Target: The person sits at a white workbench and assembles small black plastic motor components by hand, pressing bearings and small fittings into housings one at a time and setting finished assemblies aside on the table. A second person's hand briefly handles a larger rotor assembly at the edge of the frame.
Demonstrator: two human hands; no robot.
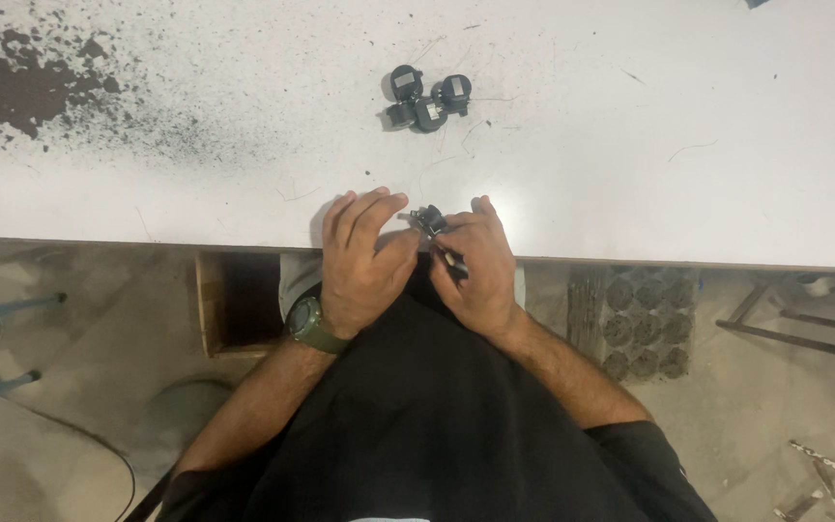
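Observation:
My left hand (361,259) and my right hand (476,266) meet at the near edge of a white table (630,145). Between their fingertips they hold a small black part (429,220) with a metal end. A thin dark tool (453,261) sits in my right hand, its tip pointing at the part. My left wrist carries a green watch (309,324). Farther back on the table lie several small round black parts (427,100) clustered together.
A dark worn patch with black specks (21,82) covers the table's far left. Thin wire strands lie near the cluster. Under the table are a wooden box (234,302), a stack of dark round pieces (642,324), metal bars (804,333) and blue legs (2,309).

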